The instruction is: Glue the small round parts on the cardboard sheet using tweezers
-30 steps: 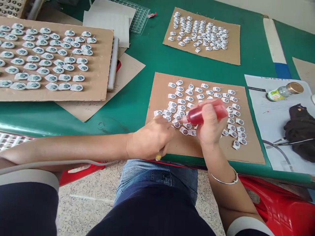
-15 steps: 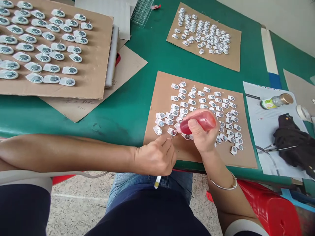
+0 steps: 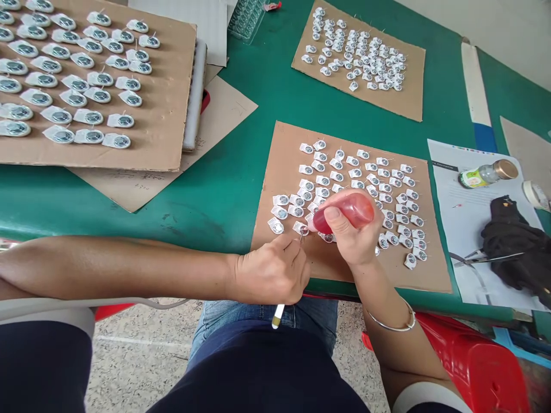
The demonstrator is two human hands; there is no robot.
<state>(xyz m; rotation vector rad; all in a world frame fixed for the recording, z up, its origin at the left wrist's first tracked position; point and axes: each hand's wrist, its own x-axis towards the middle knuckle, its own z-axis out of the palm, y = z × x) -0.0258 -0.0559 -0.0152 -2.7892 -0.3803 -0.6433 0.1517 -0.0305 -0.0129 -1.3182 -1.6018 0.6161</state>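
Observation:
My left hand (image 3: 275, 272) is closed around a slim white-handled tool (image 3: 278, 315), perhaps a pen or fine brush; its butt sticks out below the fist. The tool's thin tip reaches up to a small round piece with a white tab (image 3: 300, 229). My right hand (image 3: 355, 238) grips a red squeeze bottle (image 3: 344, 211) tilted to the left, its nozzle at that same round piece. Whether nozzle and tip touch it I cannot tell. Several similar tabbed pieces lie in rows on the cardboard sheet (image 3: 331, 267) under both hands; my right hand hides some.
Further cardboard sheets with tabbed pieces lie at the far right (image 3: 413, 103) and on a raised stack at left (image 3: 159, 115). On a white paper (image 3: 447, 195) at right are a small glass jar (image 3: 488, 174), a black cloth (image 3: 512, 246) and tweezers (image 3: 495, 259). A red stool (image 3: 477, 355) stands below.
The red bottle and my right hand have shifted very slightly left. My left hand stays at the same piece, and the whole view has moved a little.

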